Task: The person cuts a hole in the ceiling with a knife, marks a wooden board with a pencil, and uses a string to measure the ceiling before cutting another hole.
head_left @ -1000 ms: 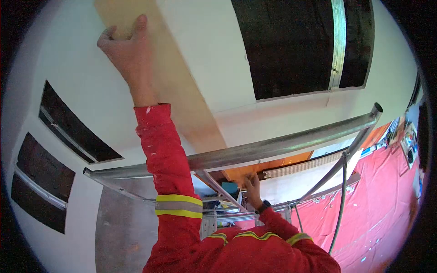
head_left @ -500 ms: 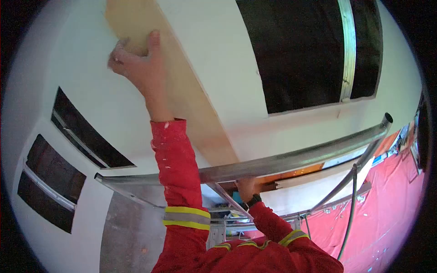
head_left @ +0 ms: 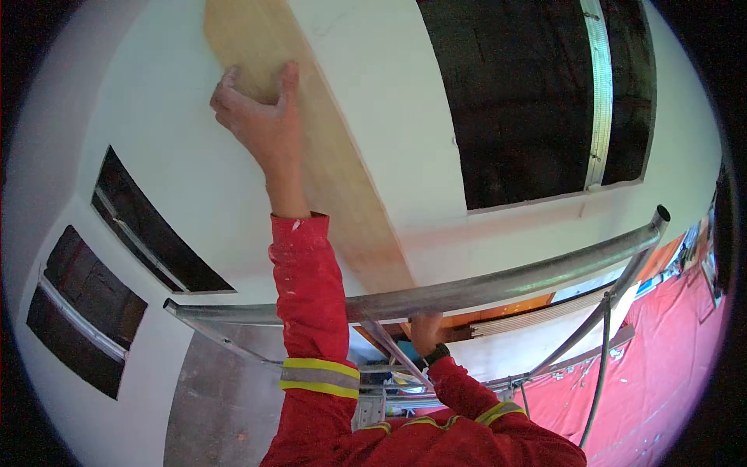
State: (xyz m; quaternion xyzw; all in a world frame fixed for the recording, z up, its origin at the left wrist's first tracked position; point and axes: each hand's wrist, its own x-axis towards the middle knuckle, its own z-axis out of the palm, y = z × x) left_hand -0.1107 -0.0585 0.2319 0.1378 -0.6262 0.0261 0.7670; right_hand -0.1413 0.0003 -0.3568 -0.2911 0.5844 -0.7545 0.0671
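A long pale wooden board (head_left: 342,171) runs slantwise along the white surface, from the top of the view down behind a metal scaffold rail (head_left: 482,279). My left hand (head_left: 264,124) is raised to it, with bent fingers at its left edge and the thumb on its face. Lower down, my right hand (head_left: 426,333), with a dark watch (head_left: 436,354) at the wrist, is by the board's lower end. The rail covers its fingers, so its grip does not show. White dust marks my left hand and red sleeve.
Dark rectangular openings (head_left: 537,101) with metal strips break the white surface. Scaffold braces (head_left: 572,335) and a hanging cable (head_left: 599,381) stand at the right. Stacked white panels (head_left: 537,335) and pink sheeting (head_left: 669,366) lie below.
The board's upper part and my left hand have shifted to the right in the view. The openings have shifted slightly as well. My right hand has stayed near the board's lower end.
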